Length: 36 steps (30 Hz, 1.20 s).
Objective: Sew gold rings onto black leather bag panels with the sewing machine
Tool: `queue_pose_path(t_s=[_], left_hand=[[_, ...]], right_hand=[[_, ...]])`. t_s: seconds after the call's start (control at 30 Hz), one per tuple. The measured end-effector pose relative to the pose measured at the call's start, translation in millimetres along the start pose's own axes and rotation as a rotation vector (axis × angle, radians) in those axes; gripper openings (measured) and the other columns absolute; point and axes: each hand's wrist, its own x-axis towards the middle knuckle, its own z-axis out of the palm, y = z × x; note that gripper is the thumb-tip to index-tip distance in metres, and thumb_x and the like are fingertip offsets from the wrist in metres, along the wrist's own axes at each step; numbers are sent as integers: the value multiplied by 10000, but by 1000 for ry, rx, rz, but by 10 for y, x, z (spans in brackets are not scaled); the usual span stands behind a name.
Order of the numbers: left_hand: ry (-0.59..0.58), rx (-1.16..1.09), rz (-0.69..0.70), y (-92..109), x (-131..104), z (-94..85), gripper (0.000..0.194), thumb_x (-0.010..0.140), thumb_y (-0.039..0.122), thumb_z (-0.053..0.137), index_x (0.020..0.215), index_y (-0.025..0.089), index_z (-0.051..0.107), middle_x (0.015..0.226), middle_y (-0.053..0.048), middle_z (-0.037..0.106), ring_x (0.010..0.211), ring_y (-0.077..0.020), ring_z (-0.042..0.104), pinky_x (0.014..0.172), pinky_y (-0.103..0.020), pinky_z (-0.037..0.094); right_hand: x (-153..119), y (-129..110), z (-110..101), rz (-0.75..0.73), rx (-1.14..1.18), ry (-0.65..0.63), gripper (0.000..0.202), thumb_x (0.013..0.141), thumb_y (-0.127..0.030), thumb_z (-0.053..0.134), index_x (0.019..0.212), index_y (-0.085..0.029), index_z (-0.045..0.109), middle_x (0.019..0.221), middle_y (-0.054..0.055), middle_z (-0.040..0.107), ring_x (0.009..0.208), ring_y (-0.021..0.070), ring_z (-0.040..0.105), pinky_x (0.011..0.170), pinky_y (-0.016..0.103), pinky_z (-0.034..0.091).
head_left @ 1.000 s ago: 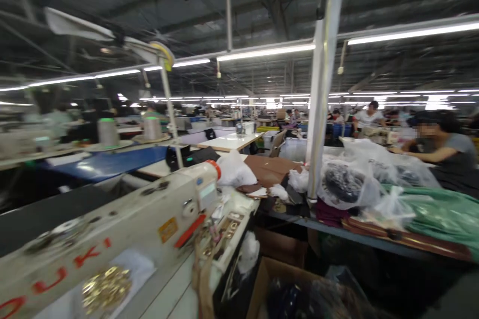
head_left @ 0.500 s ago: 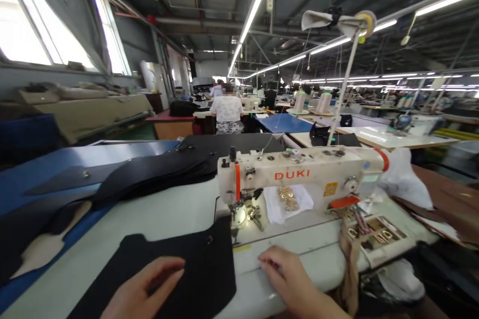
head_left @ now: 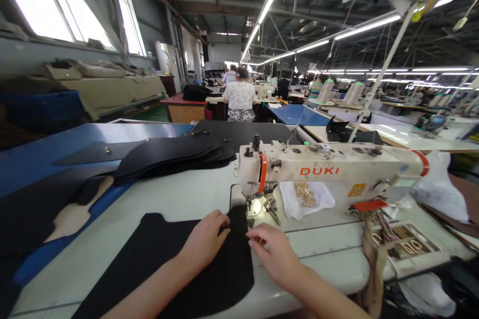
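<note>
A black flat panel (head_left: pixel 220 279) lies on the sewing table, its upper right corner beside the needle area of the sewing machine (head_left: pixel 333 169). My left hand (head_left: pixel 205 239) rests over the panel near that corner, thumb and fingers pinched together at a small dark bit whose kind I cannot make out. Just past the panel's right edge is my right hand (head_left: pixel 275 254), its thumb and fingertips closed together. Whatever sits between those fingertips is too small to name. A metal guide (head_left: pixel 271 207) stands next to the needle plate (head_left: pixel 255 207).
Behind the machine's arm lies a white bag with gold-coloured hardware (head_left: pixel 305 194). A tray (head_left: pixel 419 249) with metal rings is at the right. Stacked black panels (head_left: pixel 175 157) lie at the left back. A seated person (head_left: pixel 239 94) is farther off.
My left hand has moved forward and right, covering the small metal fitting seen on the panel, and its fingers have closed. My right hand has come nearer the panel's edge. The view has shifted.
</note>
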Motion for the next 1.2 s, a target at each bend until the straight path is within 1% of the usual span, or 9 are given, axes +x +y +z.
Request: queue_pose_path(t_s=[0.17, 0.33, 0.47, 0.63, 0.73, 0.87, 0.93, 1.03, 1.2], left_hand=[[36, -83, 85, -110, -43, 54, 117, 804, 171, 485, 836, 211, 590, 891, -32, 595, 877, -189, 584, 810, -293, 441], [59, -209, 154, -160, -83, 88, 104, 822, 206, 496, 866, 219, 590, 894, -19, 603, 839, -173, 589, 798, -282, 453], [69, -321, 207, -14, -148, 23, 128, 842, 221, 492, 889, 226, 611, 907, -26, 616, 836, -165, 599, 792, -261, 467], [99, -425, 218, 237, -262, -54, 131, 837, 246, 521, 872, 224, 645, 880, -29, 632, 815, -165, 607, 749, -242, 487], [127, -549, 106, 309, -320, -52, 127, 776, 243, 599, 889, 225, 654, 864, -16, 646, 754, -156, 610, 716, -244, 501], [1, -958, -86, 322, -366, -31, 269, 674, 170, 623, 940, 197, 650, 925, -28, 681, 848, -180, 636, 804, -275, 505], [-68, -1123, -187, 337, -373, -28, 260, 649, 184, 642, 908, 173, 661, 900, -36, 693, 864, -188, 635, 804, -281, 496], [-124, -1264, -355, 407, -369, -35, 265, 654, 273, 690, 889, 153, 667, 841, -39, 691, 784, -167, 629, 719, -260, 484], [-200, -1402, -419, 509, -353, -46, 233, 652, 293, 749, 800, 151, 637, 715, -12, 660, 694, -123, 608, 668, -219, 449]], right_hand=[[-3, 140, -10, 30, 29, 16, 218, 783, -102, 529, 888, -174, 706, 856, 59, 679, 781, 165, 613, 735, 281, 470], [72, 97, 3, 74, 96, 50, 193, 781, -123, 533, 864, -177, 699, 855, 57, 689, 798, 174, 620, 754, 299, 473], [126, 5, 86, 160, 340, 34, 175, 759, -198, 598, 912, -175, 682, 872, 55, 691, 802, 176, 628, 742, 300, 485], [124, -70, 159, 369, 786, -26, 273, 630, -387, 765, 742, -160, 663, 623, 4, 653, 622, 149, 629, 627, 277, 491], [71, -109, 127, 512, 986, -3, 381, 515, -412, 843, 705, -137, 661, 599, 12, 659, 570, 130, 625, 593, 254, 484], [-14, -172, 55, 612, 1167, 49, 371, 457, -329, 885, 691, -129, 680, 674, 37, 694, 559, 93, 615, 578, 208, 469], [-38, -209, 32, 620, 1186, 53, 342, 460, -303, 887, 675, -128, 686, 657, 35, 690, 548, 85, 603, 566, 199, 461], [-52, -255, 20, 623, 1169, 51, 333, 457, -306, 884, 662, -130, 689, 616, 32, 679, 535, 97, 601, 549, 209, 454], [-70, -264, 7, 557, 1080, 67, 349, 480, -356, 867, 667, -135, 671, 601, 32, 676, 531, 106, 591, 542, 220, 445]])
